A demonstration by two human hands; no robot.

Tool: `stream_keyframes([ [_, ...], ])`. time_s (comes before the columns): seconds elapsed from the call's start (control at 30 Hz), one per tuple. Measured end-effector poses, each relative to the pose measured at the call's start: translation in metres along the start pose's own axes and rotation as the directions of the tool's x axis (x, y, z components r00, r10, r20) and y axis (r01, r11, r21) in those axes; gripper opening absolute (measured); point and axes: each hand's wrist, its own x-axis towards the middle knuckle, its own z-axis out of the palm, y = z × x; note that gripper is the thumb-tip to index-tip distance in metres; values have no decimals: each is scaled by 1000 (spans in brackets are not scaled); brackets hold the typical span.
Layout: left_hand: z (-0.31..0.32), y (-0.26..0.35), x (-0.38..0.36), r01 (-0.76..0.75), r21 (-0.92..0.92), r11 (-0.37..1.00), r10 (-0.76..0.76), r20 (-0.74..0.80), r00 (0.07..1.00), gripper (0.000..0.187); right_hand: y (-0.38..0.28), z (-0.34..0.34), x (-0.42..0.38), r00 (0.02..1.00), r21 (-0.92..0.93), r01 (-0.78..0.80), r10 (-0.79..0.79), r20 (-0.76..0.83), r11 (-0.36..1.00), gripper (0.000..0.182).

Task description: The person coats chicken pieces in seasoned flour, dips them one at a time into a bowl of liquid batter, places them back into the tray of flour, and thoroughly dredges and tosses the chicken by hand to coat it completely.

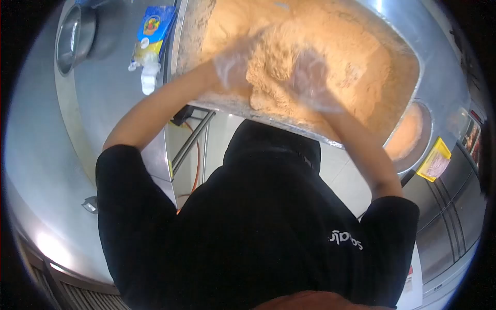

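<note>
A large metal tray (178, 46) holds a deep layer of orange breading flour (372, 62). Both hands wear clear plastic gloves and are down in the flour, smeared by motion. My left hand (235, 64) is at the left of a heap of flour-coated pieces (274, 62). My right hand (310, 75) is against the heap's right side. The fingers of both are blurred or buried, so whether they grip a piece cannot be made out. More coated lumps lie at the tray's near edge, below the hands.
On the steel counter (103, 108) at left are a metal bowl (76, 39) and a blue and yellow packet (153, 31). A round container of orange powder (408, 132) stands right of the tray, beside a yellow-edged tray (435, 160) holding something pinkish.
</note>
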Motion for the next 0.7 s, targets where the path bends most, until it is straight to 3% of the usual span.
stream_keyframes([
  [0.07, 17, -19, 18, 14, -35, 999, -16, -69, 998, 58, 2, 7, 16, 997, -100, -69, 67, -29, 993, 61],
  [0.1, 25, -32, 31, 13, -40, 999, -17, -110, 994, 51, -3, -14, 42, 940, -157, -234, 265, 216, 959, 63],
  [0.17, 43, -58, 54, -5, -163, 987, -24, -179, 983, 46, 20, 12, 43, 902, -94, -326, 339, 266, 941, 55],
  [0.23, 56, -79, 73, -59, -379, 923, -34, -234, 972, 48, 57, 45, 54, 962, -158, -243, 258, 85, 957, 54],
  [0.27, 60, -80, 64, -27, -294, 955, -21, -159, 987, 47, 57, 31, 70, 906, -129, -323, 345, 244, 938, 55],
  [0.3, 67, -82, 43, -1, -209, 978, -16, -79, 997, 46, 35, -4, 81, 778, -98, -443, 436, 451, 891, 56],
  [0.33, 71, -93, 26, 8, -107, 994, -9, -9, 1000, 46, 19, -34, 90, 679, -72, -529, 473, 561, 846, 58],
  [0.37, 72, -107, 12, 14, 4, 1000, -14, 54, 998, 45, 8, -58, 91, 672, -38, -547, 465, 577, 836, 60],
  [0.4, 38, -86, 12, 79, 111, 991, -107, 276, 955, 44, -3, -82, 84, 685, 4, -552, 451, 573, 834, 61],
  [0.43, -13, -44, 23, 152, 213, 965, -241, 497, 834, 44, -9, -96, 65, 758, 31, -491, 410, 508, 871, 62],
  [0.5, -65, -9, 16, 302, 266, 915, -402, 653, 642, 44, -2, -107, 33, 890, 105, -378, 329, 316, 920, 58],
  [0.53, -58, -9, 6, 413, 245, 877, -470, 616, 633, 47, 15, -106, 15, 937, 158, -324, 293, 192, 933, 55],
  [0.6, -46, -8, -14, 614, 170, 770, -597, 530, 602, 61, 37, -134, 1, 755, 184, -629, 536, 378, 756, 70],
  [0.63, -54, 13, -10, 799, -42, 600, -638, 577, 510, 73, 43, -143, -5, 649, 193, -745, 625, 434, 639, 75],
  [0.7, -56, 24, 4, 905, -273, 325, -577, 701, 419, 93, 43, -128, -22, 490, 303, -870, 746, 451, 388, 75],
])
